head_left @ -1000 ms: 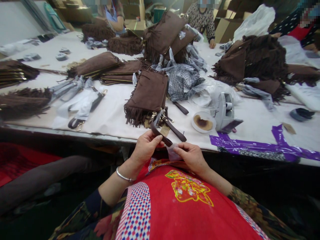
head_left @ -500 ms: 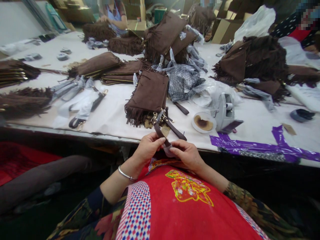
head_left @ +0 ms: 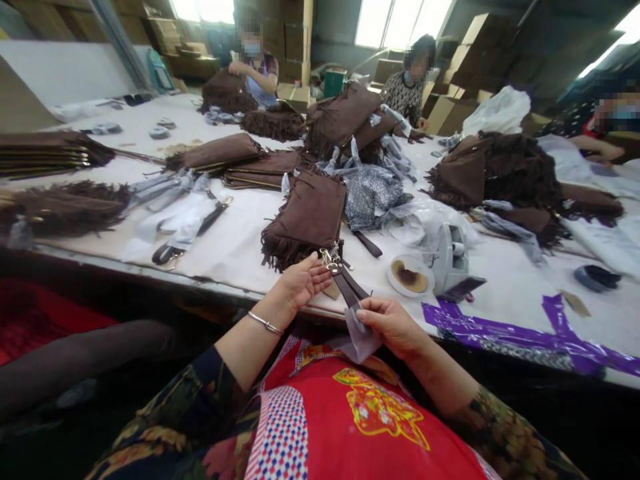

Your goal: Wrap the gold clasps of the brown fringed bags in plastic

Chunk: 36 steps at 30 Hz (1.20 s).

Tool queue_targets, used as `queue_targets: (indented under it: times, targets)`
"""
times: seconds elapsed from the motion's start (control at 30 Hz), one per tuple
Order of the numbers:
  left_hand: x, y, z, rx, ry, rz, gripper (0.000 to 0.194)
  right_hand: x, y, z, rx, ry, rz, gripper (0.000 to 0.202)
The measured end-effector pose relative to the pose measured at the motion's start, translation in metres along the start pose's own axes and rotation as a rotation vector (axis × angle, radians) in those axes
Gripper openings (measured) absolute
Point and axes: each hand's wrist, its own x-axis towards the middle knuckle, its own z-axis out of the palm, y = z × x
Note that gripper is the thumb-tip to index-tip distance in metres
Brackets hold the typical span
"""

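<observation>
A brown fringed bag (head_left: 313,210) lies at the table's front edge, its metal clips and wrist strap (head_left: 346,285) hanging toward me. My right hand (head_left: 393,323) pinches the lower end of the strap together with a translucent plastic sleeve (head_left: 361,339) that droops over the edge. Beside the clips is my left hand (head_left: 305,281), palm up with fingers stretched out and nothing gripped. Its fingertips are close to the metal clips; whether they touch cannot be made out. A silver bangle (head_left: 265,323) is on the left wrist.
On the white table (head_left: 240,240) are a tape dispenser (head_left: 453,260), a tape roll (head_left: 410,275), purple tape (head_left: 505,330) and a patterned cloth (head_left: 373,193). Piles of fringed bags (head_left: 500,170) stand farther back. Straps with plastic (head_left: 185,230) lie left. Other people (head_left: 263,73) sit across the table.
My left hand has let go of the strap and opened toward the clips. My right hand has drawn the strap and plastic sleeve slightly down and right. The view has tilted up.
</observation>
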Motion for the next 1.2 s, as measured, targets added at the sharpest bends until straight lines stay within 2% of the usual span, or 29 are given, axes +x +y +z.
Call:
queue_targets:
  times: [0.1,0.2,0.4,0.63,0.77,0.97,1.1,1.2]
  targets:
    - [0.02,0.008,0.005,-0.023,0.016,0.065,0.024,-0.002,-0.001,-0.003,-0.045,0.002,0.002,0.032]
    - [0.034,0.013,0.009,-0.037,0.092,0.141,0.018,-0.002,-0.002,0.002,-0.12,0.017,0.005,0.035]
    - [0.04,0.018,0.009,0.077,0.149,0.313,0.023,0.016,-0.006,0.016,-0.263,0.171,-0.006,0.039]
    - [0.038,0.024,0.008,0.162,0.186,0.359,0.02,0.076,-0.028,0.031,-0.648,0.33,-0.315,0.026]
    - [0.038,0.026,0.009,0.221,0.198,0.382,0.019,0.107,-0.042,0.042,-0.759,0.381,-0.491,0.023]
    - [0.034,0.03,0.007,0.257,0.134,0.37,0.02,0.128,-0.056,0.055,-0.815,0.485,-0.665,0.026]
    - [0.03,0.031,0.002,0.286,0.042,0.342,0.023,0.131,-0.053,0.05,-0.685,0.477,-0.621,0.029]
    - [0.031,0.028,-0.002,0.358,0.035,0.395,0.019,0.122,-0.047,0.045,-0.553,0.464,-0.537,0.039]
